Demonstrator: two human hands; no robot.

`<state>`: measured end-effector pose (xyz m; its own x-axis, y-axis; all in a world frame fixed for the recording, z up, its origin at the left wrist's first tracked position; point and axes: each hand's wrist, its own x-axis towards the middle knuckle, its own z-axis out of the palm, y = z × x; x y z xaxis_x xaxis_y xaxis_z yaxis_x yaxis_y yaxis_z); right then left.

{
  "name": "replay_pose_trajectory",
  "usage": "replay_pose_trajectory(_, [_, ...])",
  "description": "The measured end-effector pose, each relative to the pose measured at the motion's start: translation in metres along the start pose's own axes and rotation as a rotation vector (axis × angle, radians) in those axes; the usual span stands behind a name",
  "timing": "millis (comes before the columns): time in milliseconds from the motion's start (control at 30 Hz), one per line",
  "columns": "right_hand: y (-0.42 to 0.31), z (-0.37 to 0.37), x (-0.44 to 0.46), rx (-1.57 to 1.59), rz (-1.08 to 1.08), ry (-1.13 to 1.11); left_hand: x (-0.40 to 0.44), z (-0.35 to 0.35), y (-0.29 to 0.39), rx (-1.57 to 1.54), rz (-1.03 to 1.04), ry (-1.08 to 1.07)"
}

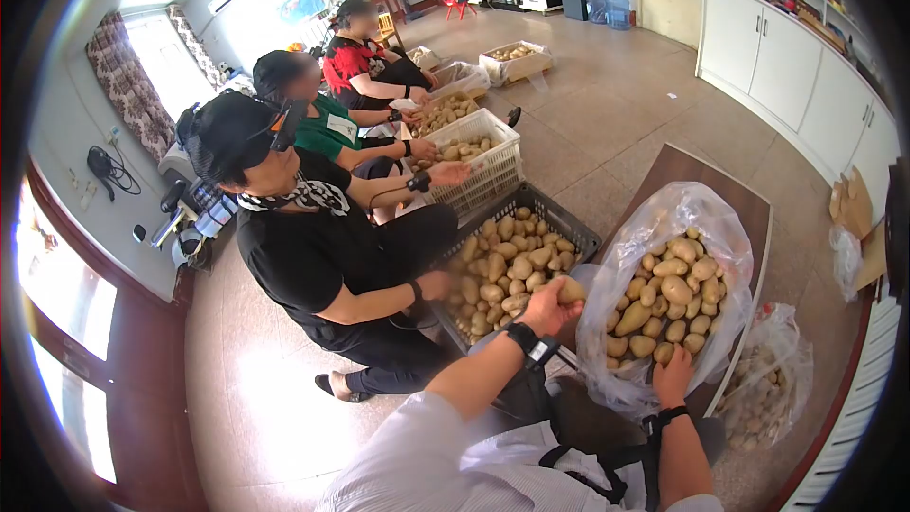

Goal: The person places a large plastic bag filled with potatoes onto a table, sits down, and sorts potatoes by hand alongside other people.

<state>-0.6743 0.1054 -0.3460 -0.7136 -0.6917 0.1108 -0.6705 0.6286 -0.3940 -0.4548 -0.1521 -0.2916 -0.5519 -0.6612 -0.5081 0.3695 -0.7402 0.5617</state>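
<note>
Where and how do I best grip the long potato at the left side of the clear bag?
I'd pinch the long potato across its middle, thumb and fingers on its two long sides, coming from above. It lies slantwise with its top exposed, and the bag stands up beside it. The right hand already reaches inside; the left hand holds another potato.

White cabinets [787,57] beside tiled floor [578,123]

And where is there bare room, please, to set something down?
Bare tabletop shows between the plastic bag and the far table edge. Mostly open floor lies between the tabletop and the white cabinets. Crowded: the bag and the dark crate, both holding many potatoes.
</note>
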Motion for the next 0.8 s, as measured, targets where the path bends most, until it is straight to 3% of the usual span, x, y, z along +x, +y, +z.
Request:
replay_pose_trajectory(200, [0.005, 0.01, -0.003, 0.081, -0.009, -0.023, 0.015, -0.024, 0.043, -0.005, 0.186, 0.186])
replay_pose_trajectory(300, [-0.001, 0.004, -0.004, 0.018, -0.015, -0.065, 0.049, -0.067, 0.052, -0.081, 0.145, 0.281])
replay_pose_trajectory(367, [-0.004, 0.003, -0.005, -0.021, 0.02, -0.081, 0.059, -0.102, 0.041, 0.408, 0.477, 0.152])
replay_pose_trajectory(467, [-0.012, -0.003, -0.007, -0.074, 0.023, -0.129, 0.047, -0.096, 0.058, -0.064, 0.151, 0.474])
replay_pose_trajectory(533, [-0.011, 0.001, -0.009, -0.103, 0.004, -0.134, 0.079, -0.149, 0.05, 0.267, 0.267, 0.307])
replay_pose_trajectory(567, [-0.01, 0.002, -0.009, -0.13, -0.02, -0.14, 0.107, -0.188, 0.044, 0.598, 0.437, 0.163])
replay_pose_trajectory(633, [-0.014, 0.0, -0.009, -0.127, -0.013, -0.151, 0.16, -0.249, 0.038, 0.943, 0.734, -0.055])
replay_pose_trajectory(667, [-0.016, -0.001, -0.01, -0.121, -0.011, -0.167, 0.134, -0.229, 0.043, 1.113, 0.846, -0.062])
replay_pose_trajectory(800, [-0.013, 0.002, -0.011, -0.107, -0.028, -0.144, 0.091, -0.186, 0.047, 0.98, 0.889, 0.084])
